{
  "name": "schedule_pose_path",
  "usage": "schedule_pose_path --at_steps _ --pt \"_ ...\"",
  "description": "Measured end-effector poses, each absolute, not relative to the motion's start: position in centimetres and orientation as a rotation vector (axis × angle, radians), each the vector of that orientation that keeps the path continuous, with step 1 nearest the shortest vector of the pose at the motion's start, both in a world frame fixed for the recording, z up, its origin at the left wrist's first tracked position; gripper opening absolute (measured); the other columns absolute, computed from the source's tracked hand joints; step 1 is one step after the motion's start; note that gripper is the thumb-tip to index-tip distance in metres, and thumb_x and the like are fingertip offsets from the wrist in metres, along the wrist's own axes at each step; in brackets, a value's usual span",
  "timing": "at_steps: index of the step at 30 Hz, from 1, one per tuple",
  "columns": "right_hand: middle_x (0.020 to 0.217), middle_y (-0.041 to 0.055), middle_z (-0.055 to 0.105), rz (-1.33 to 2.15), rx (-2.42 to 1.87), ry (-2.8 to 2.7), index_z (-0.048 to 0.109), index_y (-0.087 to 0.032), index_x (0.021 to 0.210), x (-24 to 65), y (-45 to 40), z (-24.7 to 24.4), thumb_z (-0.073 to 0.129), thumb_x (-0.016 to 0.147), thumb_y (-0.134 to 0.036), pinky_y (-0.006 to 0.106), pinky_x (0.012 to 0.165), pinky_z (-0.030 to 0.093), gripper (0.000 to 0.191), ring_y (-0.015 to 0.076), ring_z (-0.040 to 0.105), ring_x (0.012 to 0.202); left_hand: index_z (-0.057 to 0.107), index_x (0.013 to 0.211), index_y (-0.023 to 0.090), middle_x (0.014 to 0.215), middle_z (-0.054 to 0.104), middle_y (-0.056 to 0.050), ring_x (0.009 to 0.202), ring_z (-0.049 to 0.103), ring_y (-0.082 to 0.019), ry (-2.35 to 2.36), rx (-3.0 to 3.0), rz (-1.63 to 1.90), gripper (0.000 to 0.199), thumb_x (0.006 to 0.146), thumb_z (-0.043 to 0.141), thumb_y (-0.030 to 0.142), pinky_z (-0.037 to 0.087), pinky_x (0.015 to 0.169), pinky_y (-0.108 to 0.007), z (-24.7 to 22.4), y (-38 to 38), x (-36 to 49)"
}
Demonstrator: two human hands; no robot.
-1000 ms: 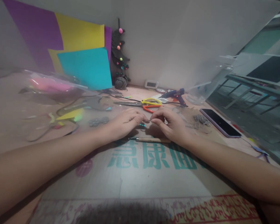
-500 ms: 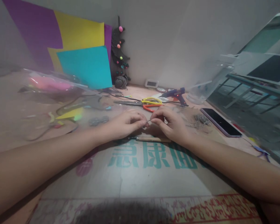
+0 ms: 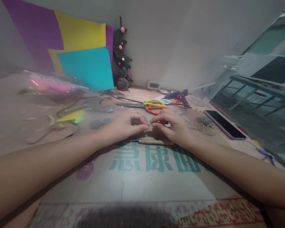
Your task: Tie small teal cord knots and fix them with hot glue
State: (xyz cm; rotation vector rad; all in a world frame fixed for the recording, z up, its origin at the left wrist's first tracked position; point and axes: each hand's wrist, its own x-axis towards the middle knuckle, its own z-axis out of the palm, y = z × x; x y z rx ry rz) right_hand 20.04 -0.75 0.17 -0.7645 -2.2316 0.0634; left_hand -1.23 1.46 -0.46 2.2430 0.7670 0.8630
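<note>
My left hand (image 3: 130,125) and my right hand (image 3: 172,125) meet fingertip to fingertip over the printed board (image 3: 142,186). Between their pinched fingers is something small, thin and dark, too small to name. Just below the hands lies a wooden-handled tool (image 3: 155,142), its metal tip pointing left. Scissors (image 3: 154,106) with yellow and red-orange handles rest beyond the fingers, blades to the left. To the right of my right hand sits a tangle of grey yarn (image 3: 205,122).
A phone (image 3: 225,124) lies at the right. Behind are a blue glue gun (image 3: 179,95), a small white device (image 3: 154,85) and a plastic bag with pink things (image 3: 54,86). Coloured sheets (image 3: 87,69) lean on the wall beside a dark hanging decoration (image 3: 120,47).
The fingers of both hands have shifted slightly: my left fingertips have drawn a little left, and my right index finger has stretched toward them. The things on the table look unmoved.
</note>
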Motion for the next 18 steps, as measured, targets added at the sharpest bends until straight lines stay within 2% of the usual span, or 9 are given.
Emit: schedule_pose_path --at_steps 6,11,18 --pt "0.069 -0.0008 0.056 0.043 -0.776 -2.252 0.068 -0.02 0.089 20.02 -0.73 0.1 0.063 0.089 -0.026 0.026 0.06 0.042 0.008 0.0124 0.051 0.062 0.067 0.073 0.02 0.085 0.071 -0.001 0.085 0.064 -0.017 0.777 2.248 0.871 0.018 0.084 0.064 0.033 0.047 0.079 -0.03 -0.44 1.32 -1.32" --pt "0.068 -0.0001 0.057 0.077 -0.752 -2.261 0.068 -0.02 0.085 20.02 -0.7 0.18 0.06 0.09 -0.024 0.026 0.058 0.041 0.01 0.013 0.053 0.063 0.066 0.072 0.02 0.087 0.07 -0.002 0.09 0.063 -0.019 0.811 2.235 0.887 0.017 0.082 0.066 0.033 0.047 0.084 -0.032 -0.48 1.24 -1.28" --pt "0.067 -0.0003 0.059 0.102 -0.758 -2.26 0.066 -0.019 0.084 19.92 -0.82 0.11 0.06 0.09 -0.022 0.025 0.058 0.041 0.009 0.0119 0.052 0.061 0.063 0.07 0.019 0.084 0.07 -0.001 0.087 0.062 -0.018 0.85 2.296 0.917 0.017 0.082 0.067 0.031 0.045 0.083 -0.032 -0.5 1.13 -1.27"
